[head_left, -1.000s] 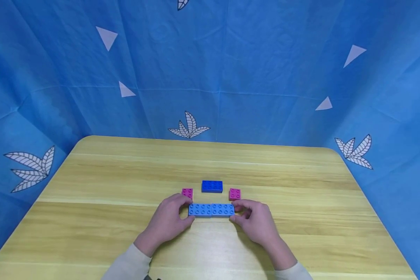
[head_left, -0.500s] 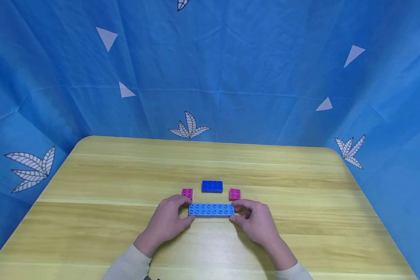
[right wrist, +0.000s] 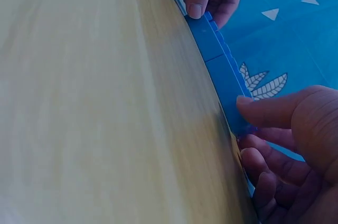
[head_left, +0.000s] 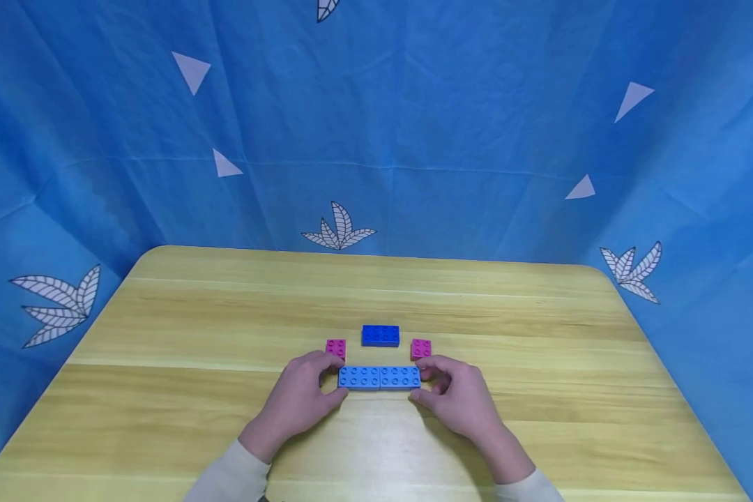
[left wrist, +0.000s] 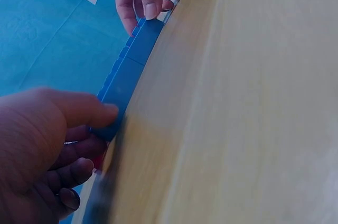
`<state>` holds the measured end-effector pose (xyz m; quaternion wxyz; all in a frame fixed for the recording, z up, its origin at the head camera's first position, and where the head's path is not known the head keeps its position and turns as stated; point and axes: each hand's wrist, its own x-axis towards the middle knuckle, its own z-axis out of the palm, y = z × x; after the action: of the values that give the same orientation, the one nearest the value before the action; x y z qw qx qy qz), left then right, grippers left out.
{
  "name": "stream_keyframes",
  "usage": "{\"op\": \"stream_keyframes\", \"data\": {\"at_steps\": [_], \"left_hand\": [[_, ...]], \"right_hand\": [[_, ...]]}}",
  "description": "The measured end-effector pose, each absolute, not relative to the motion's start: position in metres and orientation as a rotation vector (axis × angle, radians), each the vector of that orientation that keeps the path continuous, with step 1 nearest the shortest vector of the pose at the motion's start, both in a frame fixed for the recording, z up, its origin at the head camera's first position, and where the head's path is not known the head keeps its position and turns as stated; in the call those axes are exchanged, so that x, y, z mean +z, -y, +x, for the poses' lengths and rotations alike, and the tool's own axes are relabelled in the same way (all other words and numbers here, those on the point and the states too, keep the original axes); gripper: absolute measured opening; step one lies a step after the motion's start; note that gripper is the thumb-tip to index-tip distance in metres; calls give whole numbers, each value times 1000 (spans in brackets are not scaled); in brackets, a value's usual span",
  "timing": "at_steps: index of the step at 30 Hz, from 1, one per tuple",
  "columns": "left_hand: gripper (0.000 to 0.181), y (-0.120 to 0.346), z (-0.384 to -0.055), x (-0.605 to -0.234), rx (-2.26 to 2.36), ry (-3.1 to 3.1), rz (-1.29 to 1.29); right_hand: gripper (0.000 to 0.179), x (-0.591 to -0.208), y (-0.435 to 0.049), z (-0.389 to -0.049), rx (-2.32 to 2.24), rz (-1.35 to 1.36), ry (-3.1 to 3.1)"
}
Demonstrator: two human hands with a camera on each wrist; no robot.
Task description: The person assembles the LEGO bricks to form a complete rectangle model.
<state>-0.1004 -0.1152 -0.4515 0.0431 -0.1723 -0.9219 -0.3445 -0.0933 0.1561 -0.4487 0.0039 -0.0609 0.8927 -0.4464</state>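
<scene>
Two light blue toy building bricks lie end to end on the table, their short ends touching, studs up. My left hand (head_left: pixel 298 394) pinches the outer end of the left light blue brick (head_left: pixel 358 377), thumb on the near side and fingers behind. At the opposite end, my right hand (head_left: pixel 458 394) grips the right light blue brick (head_left: pixel 400 377) between thumb and fingers. Both wrist views show a thumb flat against the near face, as on the brick (left wrist: pixel 119 94) in the left wrist view and the brick (right wrist: pixel 232 94) in the right.
Behind the row lies a dark blue brick (head_left: pixel 381 335). A small pink brick (head_left: pixel 335 347) sits beyond the left fingertips, partly hidden; another pink brick (head_left: pixel 421 348) is beyond the right ones. The wooden table (head_left: pixel 194 314) meets a blue curtain (head_left: pixel 464 125) at its back and sides.
Both hands keep their hold and the bricks stay where they are. The right thumb has shifted very slightly, and the whole head view sits a touch lower.
</scene>
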Motion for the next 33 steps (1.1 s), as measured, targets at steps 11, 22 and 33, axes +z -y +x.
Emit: {"op": "stream_keyframes", "data": {"at_steps": [11,22,33], "left_hand": [[37,116,-102,-454,-1056,2813,-528],[35,116,-103,-454,-1051,2809,-536],[36,116,-103,-455,-1054,2809,-534]], "right_hand": [[27,-448,-158,-98,-1436,-253,-2877],[18,-445,-155,-113,-1594,-420,-3013],[31,-443,-151,-128,-1450,-446,-3057]]}}
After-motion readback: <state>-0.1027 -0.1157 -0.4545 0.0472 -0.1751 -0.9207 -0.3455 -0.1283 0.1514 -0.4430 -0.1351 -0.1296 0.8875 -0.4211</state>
